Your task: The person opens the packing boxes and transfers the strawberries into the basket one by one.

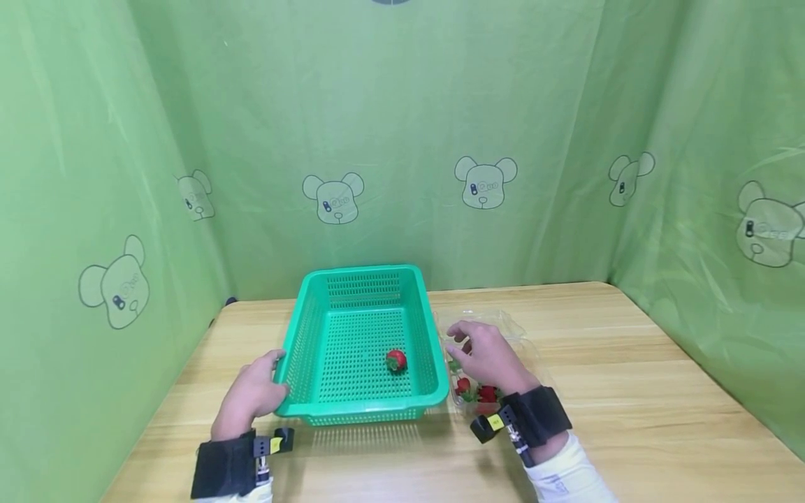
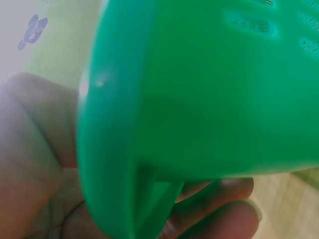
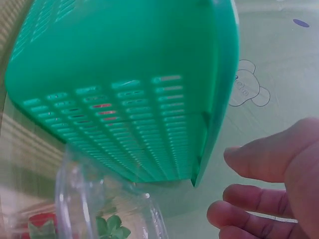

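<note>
A green plastic basket (image 1: 366,349) with slotted walls stands on the table, one strawberry (image 1: 396,360) lying on its floor. My left hand (image 1: 253,388) grips the basket's rim at the near left corner. In the left wrist view, fingers (image 2: 219,199) curl beneath the rim (image 2: 112,124). My right hand (image 1: 487,355) hovers above a clear plastic box (image 1: 531,349) right of the basket, thumb and fingers apart with nothing between them. Several strawberries (image 1: 487,393) with green leaves lie in the box, partly hidden by the hand.
The box's clear lid (image 1: 487,321) is folded back behind it. A wood-grain table (image 1: 629,377) carries everything. Green curtains (image 1: 402,140) with bear-head drawings enclose the back and both sides.
</note>
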Tool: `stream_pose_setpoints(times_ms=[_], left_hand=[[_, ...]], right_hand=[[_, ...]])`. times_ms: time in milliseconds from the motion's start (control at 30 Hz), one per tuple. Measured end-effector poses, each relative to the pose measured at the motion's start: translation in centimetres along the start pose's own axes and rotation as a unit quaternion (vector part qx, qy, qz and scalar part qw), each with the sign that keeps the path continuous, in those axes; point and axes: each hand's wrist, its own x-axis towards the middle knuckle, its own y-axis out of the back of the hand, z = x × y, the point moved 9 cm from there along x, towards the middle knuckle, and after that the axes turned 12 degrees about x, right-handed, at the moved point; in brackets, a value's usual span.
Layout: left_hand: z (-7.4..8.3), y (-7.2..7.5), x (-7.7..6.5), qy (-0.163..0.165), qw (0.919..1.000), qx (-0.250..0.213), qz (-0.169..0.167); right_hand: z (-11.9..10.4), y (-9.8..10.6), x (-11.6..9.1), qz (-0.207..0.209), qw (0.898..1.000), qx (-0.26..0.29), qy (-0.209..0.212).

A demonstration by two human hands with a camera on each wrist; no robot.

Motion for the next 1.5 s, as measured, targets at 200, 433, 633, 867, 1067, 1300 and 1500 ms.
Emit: stream_pose_setpoints(times_ms=[200, 433, 633, 867, 1067, 1300, 1500], left_hand=[[-0.1, 0.0, 0.0, -0.001, 1.0, 0.001, -0.002], [-0.7, 0.3, -0.1, 0.01, 0.9999, 0.007, -0.004], [-0.9, 0.3, -0.3, 0.011, 0.9999, 0.001, -0.003], [-0.7, 0.4, -0.3, 0.008, 0.9999, 0.006, 0.002], [-0.3, 0.2, -0.2, 0.004, 1.0, -0.003, 0.002], [-0.3, -0.1, -0.1, 0.007, 0.9999, -0.009, 0.0], [-0.1, 0.0, 0.0, 0.007, 1.0, 0.001, 0.001]], right_hand=[[1.2, -0.3, 0.1, -0.015, 0.999, -0.019, -0.028], [2.3, -1.6, 0.4, -0.067, 0.995, -0.039, -0.059], [3.5, -2.5, 0.2, -0.101, 0.989, -0.046, -0.098], [4.8, -3.2, 0.0, -0.124, 0.983, -0.043, -0.13], [5.3, -3.2, -0.2, -0.127, 0.983, -0.043, -0.129], [5.5, -3.3, -0.6, -0.139, 0.98, -0.029, -0.14], [5.5, -3.7, -0.7, -0.146, 0.98, -0.025, -0.129]])
